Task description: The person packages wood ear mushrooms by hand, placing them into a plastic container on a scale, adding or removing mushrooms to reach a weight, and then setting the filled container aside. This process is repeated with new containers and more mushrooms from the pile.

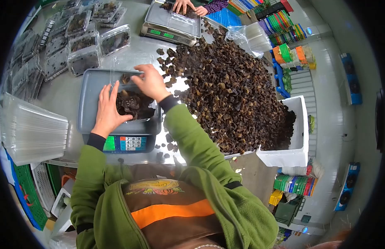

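Head view: left hand [107,111] is open and right hand [151,83] half-curled, grip unclear, at an unclosed clear box [142,120] of dark pieces [134,103]; filled boxes [84,43] beyond left hand, large heap [229,87] beside right, suggest work partly done.

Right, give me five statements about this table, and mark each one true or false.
1. The left hand and right hand are both at the near scale. True.
2. The clear container between them is shut. False: its lid stands open.
3. The heap of dark pieces lies left of the near scale. False: it lies to the right.
4. Another person's hands are at the far scale. True.
5. The white box is on the left, beside the nested clear trays. False: it is at the heap's right end.
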The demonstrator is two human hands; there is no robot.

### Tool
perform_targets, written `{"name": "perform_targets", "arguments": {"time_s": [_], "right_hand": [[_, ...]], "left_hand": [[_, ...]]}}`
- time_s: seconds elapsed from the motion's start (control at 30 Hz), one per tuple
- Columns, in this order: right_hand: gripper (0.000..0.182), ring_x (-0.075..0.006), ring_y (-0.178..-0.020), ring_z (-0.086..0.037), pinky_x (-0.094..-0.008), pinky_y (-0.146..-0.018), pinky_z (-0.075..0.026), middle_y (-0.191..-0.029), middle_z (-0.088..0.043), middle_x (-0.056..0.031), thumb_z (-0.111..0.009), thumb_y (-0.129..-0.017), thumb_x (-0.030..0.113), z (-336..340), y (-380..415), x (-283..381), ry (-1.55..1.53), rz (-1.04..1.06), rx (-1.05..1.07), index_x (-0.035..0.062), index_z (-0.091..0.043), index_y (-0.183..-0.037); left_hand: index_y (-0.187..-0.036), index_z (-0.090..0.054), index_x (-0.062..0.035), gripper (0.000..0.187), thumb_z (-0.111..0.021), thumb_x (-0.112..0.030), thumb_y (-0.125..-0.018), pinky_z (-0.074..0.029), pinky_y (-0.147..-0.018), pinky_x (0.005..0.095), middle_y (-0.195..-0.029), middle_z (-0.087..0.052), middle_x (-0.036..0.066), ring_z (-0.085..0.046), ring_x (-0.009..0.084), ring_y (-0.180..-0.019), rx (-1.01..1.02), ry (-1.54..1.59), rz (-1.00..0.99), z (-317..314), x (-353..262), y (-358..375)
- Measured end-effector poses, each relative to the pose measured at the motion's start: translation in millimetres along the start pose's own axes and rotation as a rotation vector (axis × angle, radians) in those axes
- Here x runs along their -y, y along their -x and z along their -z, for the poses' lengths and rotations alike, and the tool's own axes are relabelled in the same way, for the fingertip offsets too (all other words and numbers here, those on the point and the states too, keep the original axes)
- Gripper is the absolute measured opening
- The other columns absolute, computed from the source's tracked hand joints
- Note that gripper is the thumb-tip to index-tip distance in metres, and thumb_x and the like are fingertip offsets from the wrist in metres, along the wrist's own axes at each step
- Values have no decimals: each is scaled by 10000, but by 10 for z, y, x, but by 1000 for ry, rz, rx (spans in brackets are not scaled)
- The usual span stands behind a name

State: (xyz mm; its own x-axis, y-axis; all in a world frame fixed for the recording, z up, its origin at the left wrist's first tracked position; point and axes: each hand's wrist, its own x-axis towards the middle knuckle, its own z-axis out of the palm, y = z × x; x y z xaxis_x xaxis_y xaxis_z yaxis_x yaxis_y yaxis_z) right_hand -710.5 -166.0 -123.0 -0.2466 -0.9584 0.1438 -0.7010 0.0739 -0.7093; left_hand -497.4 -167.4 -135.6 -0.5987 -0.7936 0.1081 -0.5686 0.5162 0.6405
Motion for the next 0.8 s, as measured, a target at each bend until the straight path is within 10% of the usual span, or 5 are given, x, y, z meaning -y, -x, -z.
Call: {"name": "perform_targets", "arguments": {"time_s": [0.07,0.2,0.43,0.67,0.8], "right_hand": [[474,-383,-1062,-583,-467,-885,-500,-1149,-570,-184,-751,-777,308,-184,-95,132,152,25,43,112,-624,-1189],[117,-388,-872,-617,-466,-804,-511,-940,-609,-171,-688,-733,142,-396,-244,71,61,128,111,64,-674,-820],[350,-358,-879,-629,-461,-810,-523,-1053,-596,-160,-751,-746,196,750,-81,-343,545,-14,-423,75,-641,-1055],[596,-307,-929,-692,-371,-822,-543,-1033,-694,-217,-716,-855,382,577,-149,-631,-164,-271,-196,-78,-589,-1212],[829,-246,-1274,-488,-412,-1101,-303,-1304,-596,-160,-397,-966,659,387,-359,-375,-550,-491,77,-25,-404,-1434]], "left_hand": [[-1535,-209,-106,1248,-932,-220,-524,-265,-1159,518,-1473,-297,268,-252,453,-1394,-10,27,-7,16,-7,15],[-1536,-202,-95,1261,-938,-265,-526,-288,-1149,507,-1460,-310,260,-275,455,-1378,28,141,47,144,-41,66],[-1485,-344,-66,936,-857,-249,-725,-399,-1053,425,-1401,-458,188,-477,306,-1276,-310,454,214,467,278,296],[-1453,-369,-28,636,-676,-255,-944,-430,-999,383,-1324,-499,174,-501,215,-1212,-650,757,349,497,253,112],[-1465,-358,-10,663,-570,-421,-990,-421,-1007,355,-1319,-516,184,-517,231,-1217,-452,891,512,439,172,116]]}}
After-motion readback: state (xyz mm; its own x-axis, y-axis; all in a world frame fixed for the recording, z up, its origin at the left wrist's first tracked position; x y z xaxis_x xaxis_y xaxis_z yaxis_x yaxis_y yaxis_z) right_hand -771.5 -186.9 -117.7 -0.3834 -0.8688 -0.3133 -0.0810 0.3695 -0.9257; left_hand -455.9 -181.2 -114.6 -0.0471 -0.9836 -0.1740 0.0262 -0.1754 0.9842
